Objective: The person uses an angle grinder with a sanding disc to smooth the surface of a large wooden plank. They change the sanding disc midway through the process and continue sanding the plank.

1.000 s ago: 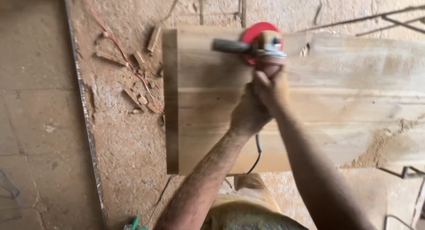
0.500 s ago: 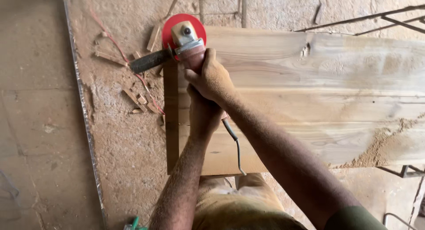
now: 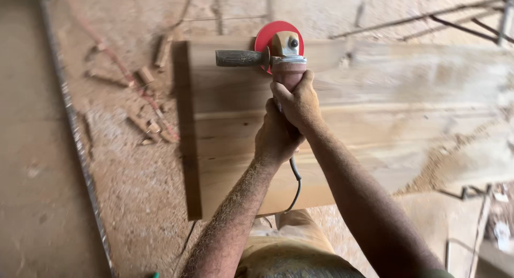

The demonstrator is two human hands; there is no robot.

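The angle grinder (image 3: 281, 55) looks heavy and rigid, its red disc on the wooden slab (image 3: 375, 112). Left hand (image 3: 276, 139) and right hand (image 3: 297, 101) clamp together round its body; the side handle (image 3: 238, 58) juts free.

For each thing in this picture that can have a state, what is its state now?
Angle grinder: held in both hands, red disc at the plank's far edge.
Left hand: closed around the grinder body.
Right hand: closed around the body, ahead of the left.
Wooden plank: lying flat, dusted with sawdust.
Power cord: hanging slack below the hands.
Wood offcuts: scattered on the floor.
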